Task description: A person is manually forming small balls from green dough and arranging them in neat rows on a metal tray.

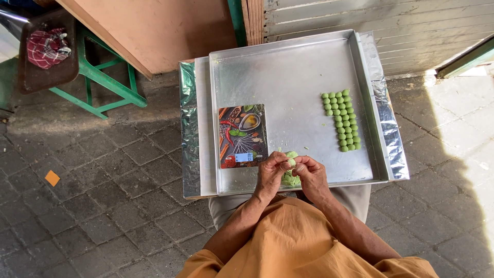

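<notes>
Pinching a small piece of green dough [291, 162] between both sets of fingertips, the left hand [271, 174] and right hand [310, 175] are working at the metal tray's [288, 77] near edge; the dough looks soft, light and sticky, best held gently at its sides.

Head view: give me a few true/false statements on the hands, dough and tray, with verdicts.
1. Both hands, left hand and right hand, pinch a green dough lump. True.
2. The green balls sit in rows on the tray's right side. True.
3. The scale has a dough ball on it. False: nothing lies on it.
4. The tray rests on a green stool. False: the stool stands apart at upper left.
5. More dough lies under the hands. True.
</notes>
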